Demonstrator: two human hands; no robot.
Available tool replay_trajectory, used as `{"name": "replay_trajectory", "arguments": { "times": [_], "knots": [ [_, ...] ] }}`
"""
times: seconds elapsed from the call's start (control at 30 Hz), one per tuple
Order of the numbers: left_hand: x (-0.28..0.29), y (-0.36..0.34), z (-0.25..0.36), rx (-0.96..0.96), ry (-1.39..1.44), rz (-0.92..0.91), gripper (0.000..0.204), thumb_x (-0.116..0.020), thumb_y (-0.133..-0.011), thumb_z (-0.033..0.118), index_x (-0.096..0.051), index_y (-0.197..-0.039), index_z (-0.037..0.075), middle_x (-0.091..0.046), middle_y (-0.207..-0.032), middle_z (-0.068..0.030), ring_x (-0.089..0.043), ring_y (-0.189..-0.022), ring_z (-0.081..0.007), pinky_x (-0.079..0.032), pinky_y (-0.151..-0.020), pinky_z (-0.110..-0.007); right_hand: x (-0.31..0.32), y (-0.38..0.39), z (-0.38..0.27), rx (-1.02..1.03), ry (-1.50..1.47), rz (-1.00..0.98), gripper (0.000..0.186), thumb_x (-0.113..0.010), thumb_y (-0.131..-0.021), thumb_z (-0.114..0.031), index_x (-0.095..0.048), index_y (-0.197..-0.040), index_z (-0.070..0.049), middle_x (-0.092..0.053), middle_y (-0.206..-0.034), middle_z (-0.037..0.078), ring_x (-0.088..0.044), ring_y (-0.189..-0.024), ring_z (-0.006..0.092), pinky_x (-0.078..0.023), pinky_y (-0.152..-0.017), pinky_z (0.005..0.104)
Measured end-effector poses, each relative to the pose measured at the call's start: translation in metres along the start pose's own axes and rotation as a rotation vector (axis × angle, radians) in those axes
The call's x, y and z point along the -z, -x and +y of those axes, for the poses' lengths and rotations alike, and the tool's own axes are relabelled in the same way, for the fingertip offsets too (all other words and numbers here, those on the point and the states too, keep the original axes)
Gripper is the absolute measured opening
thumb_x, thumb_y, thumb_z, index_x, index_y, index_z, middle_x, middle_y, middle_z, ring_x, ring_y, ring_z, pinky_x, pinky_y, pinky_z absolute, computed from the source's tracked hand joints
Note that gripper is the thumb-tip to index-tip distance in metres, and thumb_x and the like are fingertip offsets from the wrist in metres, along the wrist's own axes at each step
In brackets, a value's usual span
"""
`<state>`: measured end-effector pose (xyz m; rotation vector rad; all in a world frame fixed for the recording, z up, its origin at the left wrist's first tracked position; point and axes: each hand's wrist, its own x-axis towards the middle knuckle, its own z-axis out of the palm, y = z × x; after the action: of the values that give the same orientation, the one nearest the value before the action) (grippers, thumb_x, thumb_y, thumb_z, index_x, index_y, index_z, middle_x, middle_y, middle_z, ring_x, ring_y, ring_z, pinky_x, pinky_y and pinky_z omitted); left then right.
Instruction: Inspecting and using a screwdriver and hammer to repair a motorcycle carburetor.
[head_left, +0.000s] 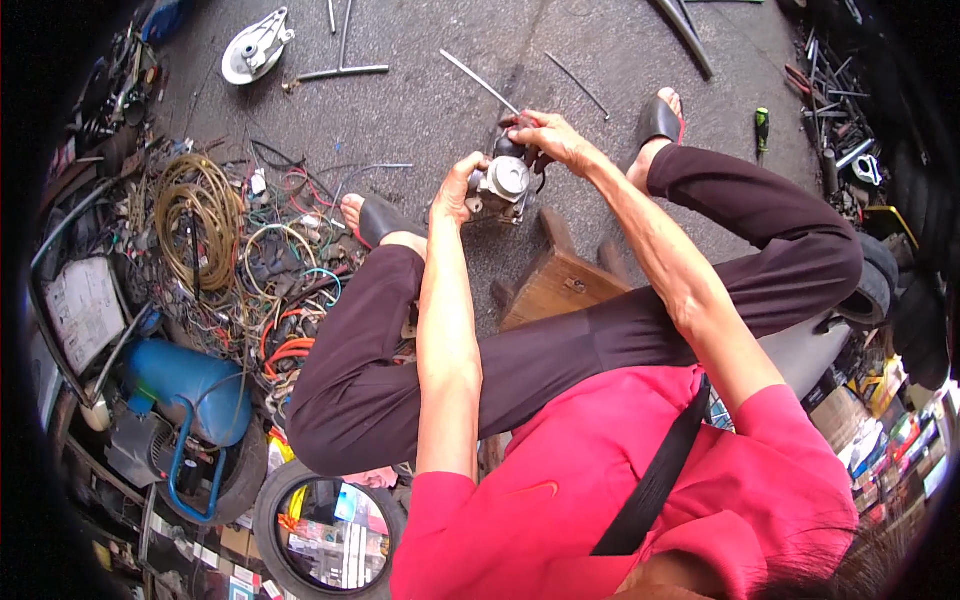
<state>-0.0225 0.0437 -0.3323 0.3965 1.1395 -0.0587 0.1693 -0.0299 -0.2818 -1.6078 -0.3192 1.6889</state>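
Observation:
Between my feet I hold up a small silver metal part point(508, 178), like a carburetor, with a round cap and a dark piece point(508, 146) at its top. My left hand point(456, 188) grips its left side, fingers wrapped round it. My right hand point(553, 140) is closed on the dark upper piece, thumb and fingers bent over it. Just beyond, a thin metal rod point(470, 75) lies on the ground, its near end by my fingers. Beneath my hands is a low wooden stool point(548, 285).
Around me on the asphalt point(600, 40) are a white wheel hub point(248, 52), a T-bar wrench point(340, 72), a green screwdriver point(762, 130), scattered tools point(838, 100), coiled hoses and wires point(195, 225), a blue compressor point(185, 390) and a tyre point(275, 520).

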Motion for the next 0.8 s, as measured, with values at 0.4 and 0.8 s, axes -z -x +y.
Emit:
{"name": "replay_trajectory", "arguments": {
  "times": [0.4, 0.8],
  "knots": [
    [-0.007, 0.01, -0.012, -0.224, 0.182, 0.061, 0.055, -0.055, -0.084, 0.054, -0.057, -0.113, 0.007, -0.063, -0.108, -0.0106, -0.062, -0.096, -0.0225, -0.052, -0.077, -0.039, -0.017, -0.009, 0.054, 0.172, 0.411, 0.305, 0.023, -0.062, -0.086, -0.026, -0.059, -0.093, -0.004, -0.057, -0.072, -0.002, -0.051, -0.063, 0.006, -0.043, -0.055, 0.0259],
    [-0.028, 0.049, -0.025, -0.317, -0.165, 0.232, 0.076, -0.081, -0.066, 0.036, -0.046, -0.125, 0.004, -0.062, -0.104, -0.0114, -0.062, -0.089, -0.0201, -0.051, -0.074, -0.037, -0.017, 0.004, 0.047, 0.04, 0.381, 0.272, 0.043, -0.066, -0.08, -0.034, -0.06, -0.103, 0.001, -0.066, -0.088, 0.014, -0.065, -0.081, 0.0212, -0.049, -0.074, 0.0355]
  ]
}}
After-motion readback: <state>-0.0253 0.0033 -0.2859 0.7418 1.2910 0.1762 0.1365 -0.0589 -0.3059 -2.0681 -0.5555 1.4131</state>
